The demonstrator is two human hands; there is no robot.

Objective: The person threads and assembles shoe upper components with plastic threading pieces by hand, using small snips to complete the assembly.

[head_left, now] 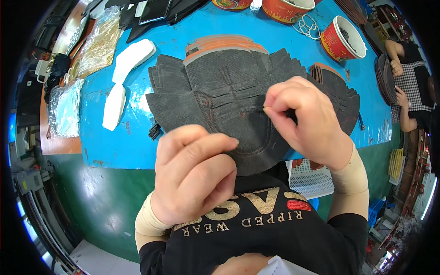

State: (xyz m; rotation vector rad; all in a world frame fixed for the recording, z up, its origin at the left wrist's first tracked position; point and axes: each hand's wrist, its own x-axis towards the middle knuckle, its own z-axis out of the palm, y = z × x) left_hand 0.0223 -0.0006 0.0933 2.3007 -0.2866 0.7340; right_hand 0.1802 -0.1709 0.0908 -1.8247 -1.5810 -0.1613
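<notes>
The right grip is pinched at the fingertips, thumb against forefinger, over the dark panel; from where I stand I cannot tell whether anything thin is caught between them. The right hand [309, 121] hangs above the right part of the panel. The left hand [195, 174] is bent over its lower left part, fingers curled, and whether it grips anything I cannot make out.

The dark panel [250, 126] tops a stack at the middle of the near edge of the blue bench [133, 146], its rounded end jutting past that edge. I'd judge this to be fine fingertip work on the panel's face; the next move seems to call for a controlled pinch and a flat, steady top layer.

The panel looks leathery: matte, grained and black, with curved seam lines and a cross of raised strips or slits. Layers fan out like wings on 2 sides, and orange-brown edges show at the far end. A similar stack [341, 101] sits to the right. Toward the left edge lie 2 smooth, elongated white pieces [130, 57]; near the far right corner stands a glossy red tub [337, 41].
</notes>
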